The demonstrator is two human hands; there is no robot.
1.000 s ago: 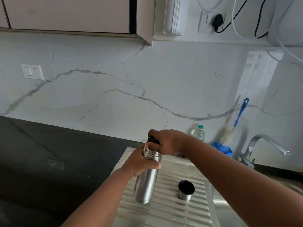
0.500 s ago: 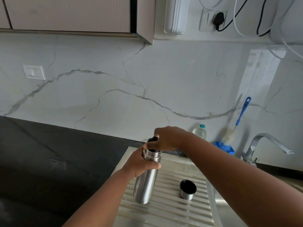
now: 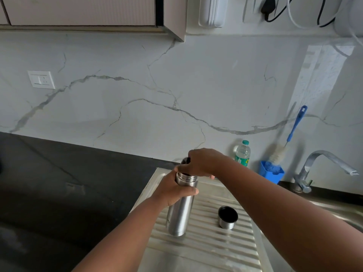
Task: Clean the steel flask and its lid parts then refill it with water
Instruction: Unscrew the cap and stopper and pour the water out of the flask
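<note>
A tall steel flask (image 3: 179, 214) stands upright on the ribbed steel drainboard (image 3: 206, 246). My left hand (image 3: 174, 190) grips it just under the threaded neck. My right hand (image 3: 202, 162) is curled over the mouth and holds the black inner stopper (image 3: 185, 160), which sits just above the rim; most of the stopper is hidden by my fingers. The flask's steel outer cap (image 3: 227, 217) stands on the drainboard to the right, its black inside facing up.
A blue holder (image 3: 272, 173) with a blue-handled bottle brush (image 3: 290, 134) and a small plastic bottle (image 3: 243, 153) stand against the marble wall. A steel tap (image 3: 322, 165) rises over the sink at the right. Dark countertop (image 3: 59, 183) lies to the left.
My right hand has risen slightly at the flask's mouth, and the black stopper now shows above the rim. The flask and my left hand stay in place.
</note>
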